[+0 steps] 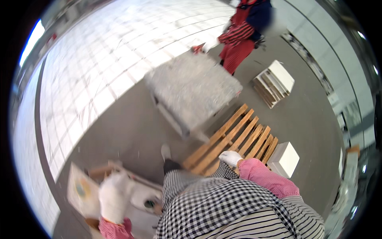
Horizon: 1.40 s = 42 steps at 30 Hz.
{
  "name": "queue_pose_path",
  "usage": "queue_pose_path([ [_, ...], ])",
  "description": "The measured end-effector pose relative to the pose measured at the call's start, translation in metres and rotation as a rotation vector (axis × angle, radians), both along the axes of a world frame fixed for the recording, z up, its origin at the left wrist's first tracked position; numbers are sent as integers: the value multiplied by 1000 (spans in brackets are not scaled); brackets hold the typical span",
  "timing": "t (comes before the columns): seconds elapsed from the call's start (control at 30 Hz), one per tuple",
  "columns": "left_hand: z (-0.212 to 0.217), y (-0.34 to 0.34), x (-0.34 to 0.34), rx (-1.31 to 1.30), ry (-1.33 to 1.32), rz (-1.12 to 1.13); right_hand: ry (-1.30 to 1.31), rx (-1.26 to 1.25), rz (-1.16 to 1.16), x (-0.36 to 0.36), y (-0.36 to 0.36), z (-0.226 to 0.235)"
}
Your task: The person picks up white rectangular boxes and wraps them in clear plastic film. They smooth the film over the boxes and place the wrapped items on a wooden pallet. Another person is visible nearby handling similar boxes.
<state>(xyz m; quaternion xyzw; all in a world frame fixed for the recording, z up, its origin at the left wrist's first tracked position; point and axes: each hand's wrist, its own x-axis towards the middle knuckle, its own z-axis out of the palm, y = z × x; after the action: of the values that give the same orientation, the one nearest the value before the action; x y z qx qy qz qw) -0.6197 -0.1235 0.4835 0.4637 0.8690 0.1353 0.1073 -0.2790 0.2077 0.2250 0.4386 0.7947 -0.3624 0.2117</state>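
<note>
My left hand point(114, 195), in a white glove with a pink checked sleeve, is over an open cardboard box point(81, 193) at the lower left. Motion smears its fingers, so whether they grip anything cannot be seen. Inside the box lie pale, whitish contents point(139, 195) and a small dark round item point(149, 203). My right hand point(230, 157), also white-gloved, hangs in front of my body above a wooden pallet point(242, 135). Its fingers are loosely bent, with nothing visible in them.
Beyond the pallet stands a grey-topped low platform or cart point(197, 85). A person in red striped clothes point(240, 38) stands at its far side, a gloved hand near its edge. White boxes point(284, 159) and a white slatted crate point(274, 81) are on the right. White gridded flooring point(99, 59) spreads left.
</note>
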Motion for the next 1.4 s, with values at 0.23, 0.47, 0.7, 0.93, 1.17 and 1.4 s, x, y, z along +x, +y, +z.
queue_pose_path([
  [0.23, -92, 88, -171, -288, -203, -167, 68, 71, -177, -206, 83, 4],
  [0.47, -114, 85, -254, -327, -356, 13, -164, 204, -68, -299, 128, -50],
  [0.7, -138, 54, -282, -562, -486, 77, -198, 465, -30, -335, 100, -67],
  [0.93, -141, 142, -344, -575, -764, -8, -370, 616, -54, -332, 101, -105],
  [1.17, -136, 227, -446, -596, -831, 2, -620, 451, -288, -384, 106, -121],
  [1.4, -120, 242, -544, -498, -967, 51, -575, -87, 296, -350, 163, -174],
])
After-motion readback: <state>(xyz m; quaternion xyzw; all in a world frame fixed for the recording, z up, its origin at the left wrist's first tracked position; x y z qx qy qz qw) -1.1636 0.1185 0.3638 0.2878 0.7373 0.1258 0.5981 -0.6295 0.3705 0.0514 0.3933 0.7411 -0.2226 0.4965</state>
